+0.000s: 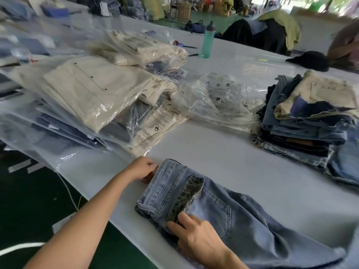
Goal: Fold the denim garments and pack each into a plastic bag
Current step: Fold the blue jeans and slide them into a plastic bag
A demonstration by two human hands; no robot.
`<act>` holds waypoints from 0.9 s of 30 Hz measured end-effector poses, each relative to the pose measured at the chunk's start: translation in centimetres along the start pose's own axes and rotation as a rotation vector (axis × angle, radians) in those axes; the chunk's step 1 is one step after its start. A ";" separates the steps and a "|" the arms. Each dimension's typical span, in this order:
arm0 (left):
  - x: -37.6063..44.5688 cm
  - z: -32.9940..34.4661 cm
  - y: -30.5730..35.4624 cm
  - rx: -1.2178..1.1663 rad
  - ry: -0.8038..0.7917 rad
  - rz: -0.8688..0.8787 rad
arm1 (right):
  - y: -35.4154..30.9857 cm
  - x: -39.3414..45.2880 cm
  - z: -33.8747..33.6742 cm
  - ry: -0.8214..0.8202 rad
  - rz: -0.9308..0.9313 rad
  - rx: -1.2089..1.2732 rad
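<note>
Both hands work one pair of light jeans (194,200) on the desk (223,148): left hand (143,168) pinches the far fold, right hand (196,235) presses flat, fingers spread. Bagged garments (87,94) lie beyond the left fingers; an unfolded stack (307,121) waits beyond the right.

Your one wide head camera looked forward and down — close over the white table (223,152), the room's far side blurred.
</note>
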State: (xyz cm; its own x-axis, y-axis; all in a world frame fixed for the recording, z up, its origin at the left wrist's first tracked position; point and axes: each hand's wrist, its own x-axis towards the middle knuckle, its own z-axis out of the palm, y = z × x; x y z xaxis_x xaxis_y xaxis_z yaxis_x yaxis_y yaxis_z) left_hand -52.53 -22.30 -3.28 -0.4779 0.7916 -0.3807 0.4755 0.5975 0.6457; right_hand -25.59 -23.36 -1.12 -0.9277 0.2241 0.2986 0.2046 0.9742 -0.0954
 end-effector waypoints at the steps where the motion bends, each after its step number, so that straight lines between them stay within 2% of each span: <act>1: -0.4 0.0 0.0 -0.008 -0.001 -0.044 | -0.1 -0.3 0.3 -0.018 -0.010 -0.002; 6: -3.1 0.4 0.5 0.095 -0.050 -0.169 | -0.8 -0.9 1.7 -0.047 -0.001 0.032; 8: -3.7 1.1 0.6 0.136 -0.079 -0.195 | -1.4 -1.2 1.5 -0.100 -0.005 0.048; 11: -4.8 2.7 1.0 0.098 -0.097 -0.234 | -1.0 -2.2 0.8 -0.232 0.065 0.211; 13: -5.2 3.5 0.9 0.119 -0.003 -0.175 | -0.4 -3.1 0.0 -0.191 0.123 0.220; 17: -5.3 2.1 1.8 0.114 0.213 -0.005 | 2.4 -7.5 -1.7 0.023 0.311 0.003; 19: -4.7 -0.5 1.8 0.203 0.398 0.041 | 4.5 -10.2 -2.8 0.068 0.380 -0.099; 21: -4.0 -3.2 1.4 0.201 0.528 0.077 | 6.5 -12.2 -4.4 0.048 0.486 -0.191; 23: -3.3 -4.6 0.8 0.223 0.504 0.023 | 8.2 -13.3 -5.5 -0.080 0.636 -0.266; 25: -2.8 -3.8 0.4 0.409 0.411 -0.077 | 10.1 -13.7 -5.6 -0.219 0.736 -0.247; 27: -3.2 -1.5 1.4 0.612 0.480 -0.058 | 11.6 -13.6 -5.0 -0.186 0.783 -0.187</act>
State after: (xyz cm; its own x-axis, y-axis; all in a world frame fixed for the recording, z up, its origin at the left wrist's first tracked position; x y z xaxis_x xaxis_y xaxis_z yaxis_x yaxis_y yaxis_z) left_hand -51.46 -24.19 -0.22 -0.7153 0.6987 0.0154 0.6963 0.7107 0.1003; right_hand -9.00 -14.95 -1.55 -0.5281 0.8479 0.0471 0.8468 0.5300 -0.0463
